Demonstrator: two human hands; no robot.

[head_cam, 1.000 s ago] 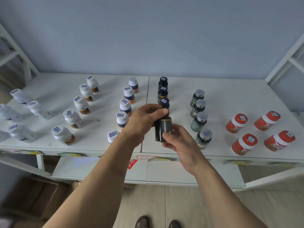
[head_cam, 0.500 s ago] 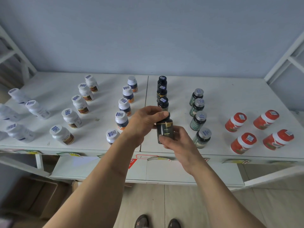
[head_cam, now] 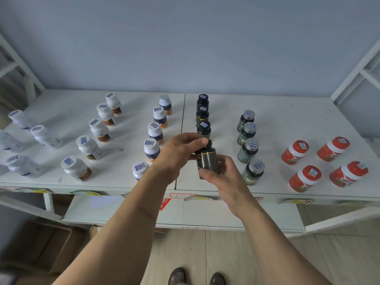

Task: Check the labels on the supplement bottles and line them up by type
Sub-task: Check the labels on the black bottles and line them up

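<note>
A: Held black bottle (head_cam: 207, 161)? Glossy dark plastic by the look, light glints on its side, thin gold band at the shoulder.

B: Agreed. White bottles (head_cam: 89, 148), smooth plastic, slight sheen, paper-looking stickers on the caps.

A: Green bottles (head_cam: 247, 151): dark shiny bodies, caps silvery, metallic look. Real metal or not, can't tell.

B: Red bottles (head_cam: 295, 152), glossy wrap, white plastic collar.

A: Table (head_cam: 287, 120): white painted surface, matt, smooth, a few scuffs and specks.

B: Wall (head_cam: 185, 48) matt, flat blue-grey paint. Floor (head_cam: 257, 254) pale tiles, low sheen.

A: Brown box (head_cam: 41, 243) lower left, cardboard, dull.
</note>
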